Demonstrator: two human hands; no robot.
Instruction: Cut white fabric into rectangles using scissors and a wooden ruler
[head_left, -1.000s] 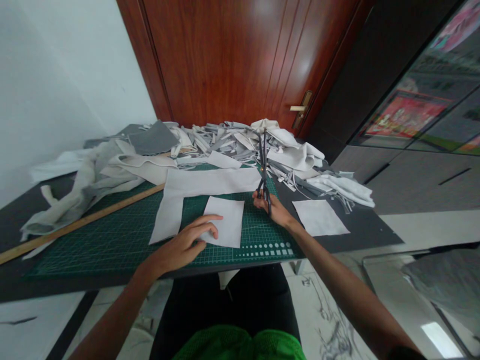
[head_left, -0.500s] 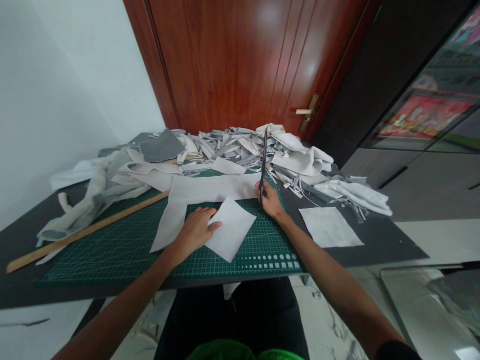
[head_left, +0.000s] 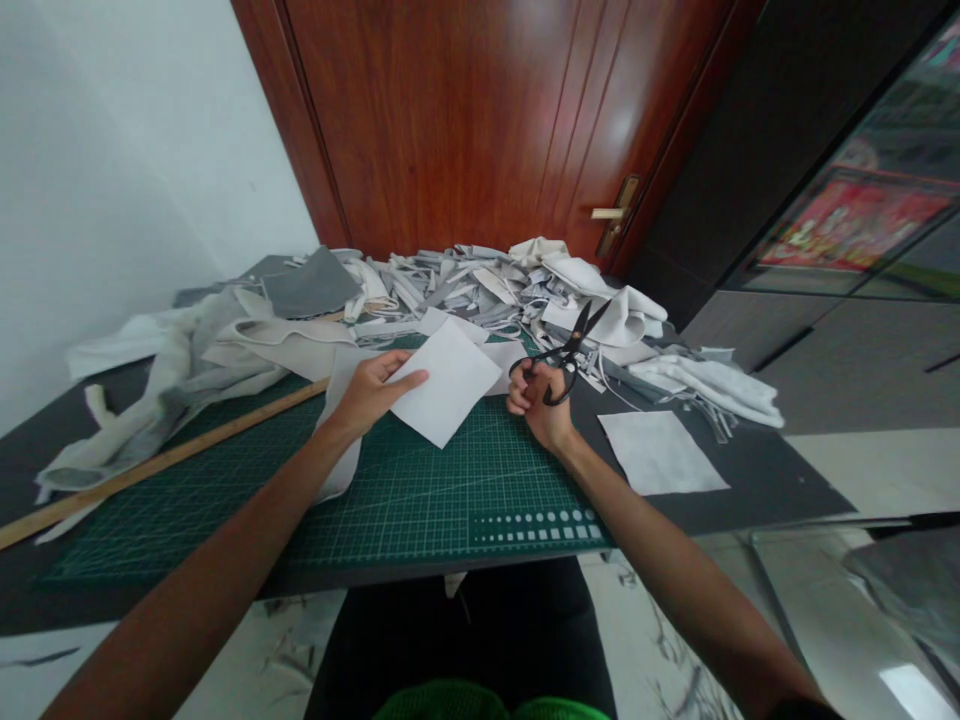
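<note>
**Hands and cutting field, head-worn view.** The fingers of the left hand [head_left: 373, 393] are extended and slightly spread, with their tips at the left corner of a white fabric square [head_left: 446, 383]. The index finger lies over that corner; whether the thumb pinches from beneath is hidden. The fingers of the right hand [head_left: 541, 405] are curled and pressed together through the bows of black-handled scissors [head_left: 568, 352], whose slightly parted blades point toward 1 o'clock.

The square lies at 3 o'clock from the left hand, which touches it, and at 9 o'clock from the right hand, which is just beside its right corner. Being square, it has no long axis; it sits as a diamond, with one diagonal running from 12 to 6 o'clock. The left hand is the nearer.

Beneath both hands lies a green cutting mat [head_left: 517, 480], carrying an L-shaped white fabric strip [head_left: 339, 440] under the left wrist. A wooden ruler [head_left: 172, 450] lies at 9 o'clock, and a second white square [head_left: 656, 452] rests on the dark desk [head_left: 757, 495] at 3 o'clock. A heap of fabric scraps [head_left: 480, 285] fills 12 o'clock, before a wooden door [head_left: 450, 120].
</note>
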